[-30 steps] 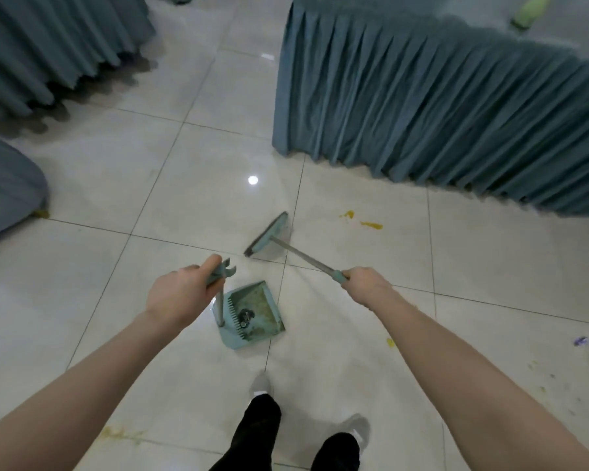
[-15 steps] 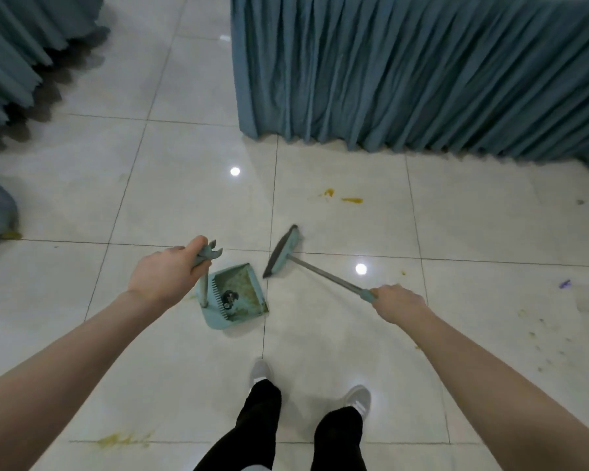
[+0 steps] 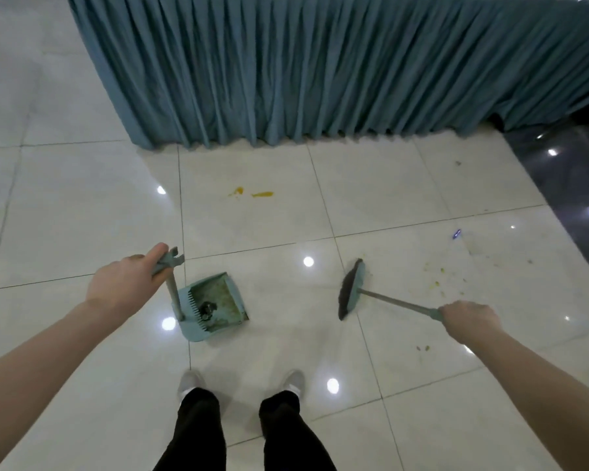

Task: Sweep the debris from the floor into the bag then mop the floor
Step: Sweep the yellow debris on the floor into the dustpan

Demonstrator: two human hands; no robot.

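Since a second ago the broom (image 3: 351,290) has swung right, away from the dustpan (image 3: 215,305), and the view has turned toward the crumb patch; the drape (image 3: 320,69) now fills the top.

Head view: left hand (image 3: 123,287) grips the dustpan's upright handle, fingers curled round the top. Right hand (image 3: 470,321) grips the broom handle end, fist closed round it. Dustpan sits on the floor (image 3: 82,215) just ahead of the feet, a dark clump already in it. Broom head is well apart from the pan, between it and the crumbs (image 3: 436,283) to the right. Yellow smears (image 3: 252,193) lie near the drape, a small blue scrap (image 3: 456,233) further right.

Step, as I judge it: sweeping, mid-way, mopping not started. Next move likely calls for setting the bristles beyond the crumbs and drawing them left toward the pan, or shifting the pan nearer first. Smears look wet, probably mop work.

Hard to tell: whether the bristles touch the floor. No bag or mop in view. Worktop under the drape is hidden. Dark floor at right edge is cut off; clump in the pan too small to identify.
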